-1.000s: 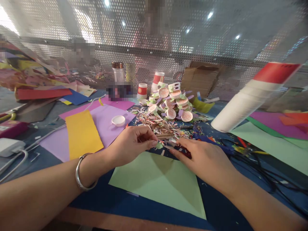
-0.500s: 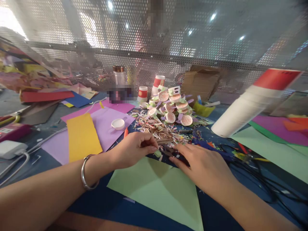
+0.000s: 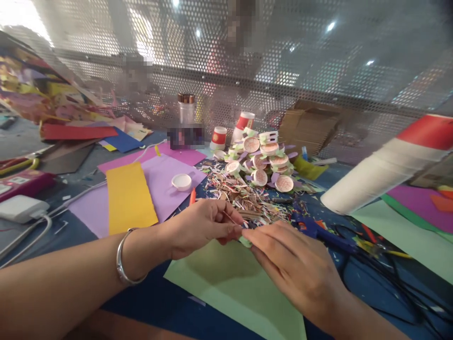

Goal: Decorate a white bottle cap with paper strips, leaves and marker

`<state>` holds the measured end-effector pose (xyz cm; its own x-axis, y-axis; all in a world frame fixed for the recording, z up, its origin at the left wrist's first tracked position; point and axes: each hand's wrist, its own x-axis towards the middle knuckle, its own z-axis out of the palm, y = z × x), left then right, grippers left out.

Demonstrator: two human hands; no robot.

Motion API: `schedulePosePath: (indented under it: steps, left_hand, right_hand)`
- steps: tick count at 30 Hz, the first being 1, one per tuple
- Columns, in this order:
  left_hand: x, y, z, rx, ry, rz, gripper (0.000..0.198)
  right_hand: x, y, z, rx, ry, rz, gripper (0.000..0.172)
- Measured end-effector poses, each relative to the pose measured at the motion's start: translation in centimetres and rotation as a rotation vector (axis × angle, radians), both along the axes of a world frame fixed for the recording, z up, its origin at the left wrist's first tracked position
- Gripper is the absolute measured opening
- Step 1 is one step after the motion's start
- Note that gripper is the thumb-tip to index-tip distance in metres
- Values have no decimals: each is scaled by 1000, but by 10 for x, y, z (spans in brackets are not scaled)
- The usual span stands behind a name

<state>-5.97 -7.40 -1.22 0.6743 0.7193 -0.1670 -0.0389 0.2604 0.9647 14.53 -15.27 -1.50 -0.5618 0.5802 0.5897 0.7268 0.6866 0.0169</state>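
Note:
A small pale green paper piece (image 3: 245, 242) sits at the fingertips of both hands, above the near half of a light green paper sheet (image 3: 230, 283). My left hand (image 3: 205, 226), with a silver bangle at the wrist, has thumb and fingers pinched together at it. From the right, the fingers of my right hand (image 3: 293, 264) meet the left fingertips and press on the piece. My fingers cover most of it. Just behind the hands lies a heap of paper scraps (image 3: 244, 196), and beyond that a pile of small white round pieces with green and purple paper parts (image 3: 262, 158).
Right of the hands are a blue glue gun (image 3: 323, 233) with black cable and a leaning stack of paper cups (image 3: 382, 165). To the left lie a yellow paper strip (image 3: 130, 198), purple paper (image 3: 170, 198) and a white lid (image 3: 181, 182). A perforated panel (image 3: 212, 61) stands behind.
My right hand has moved in to the left, its fingertips now meeting my left hand at the green piece. The dark tool tip seen between the hands is no longer visible. The camera view shifted slightly.

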Motion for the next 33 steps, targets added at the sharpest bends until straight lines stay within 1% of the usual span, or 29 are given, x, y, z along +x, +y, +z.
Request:
schedulePosePath:
  steps: [3,6,8,11,15,19,22,24,26,28,30,33]
  left_hand:
    - [-1,-2,4,-75,-36,1,33]
    - [-1,-6,7,-200,-82,49,39]
    - [-2,-8,8,-278,-122,99,38]
    - [-2,-12,6,-311,-151,185,33]
    - [1,-18,4,-330,-69,256,30]
    - [4,-24,5,-288,-56,288,35]
    - [6,-25,3,-221,-100,257,43]
    - [8,-25,2,-156,-106,246,44]
    - [8,-25,1,-85,-87,250,39]
    - [8,-25,0,-39,-61,243,32]
    - [7,-25,0,-38,-46,213,27]
    - [5,-23,0,-68,-35,179,26]
  right_hand:
    - [2,-2,-1,18,9,28,24]
    - [4,-3,-1,64,8,11,26]
    - [3,-3,0,101,13,-9,26]
    - [1,-3,3,154,-3,-23,21]
    - [-1,-3,4,182,-57,-32,18]
    - [-2,-2,-1,151,-58,-53,17]
    - [-3,-1,-5,168,-31,-40,16]
    - [-4,-1,-6,180,-16,-37,16]
    - [-6,-1,-5,148,9,-39,16]
    - [-7,0,-4,78,34,-32,16]
    - [-9,1,-4,28,74,-11,15]
    - [-12,2,-4,-62,164,-1,16]
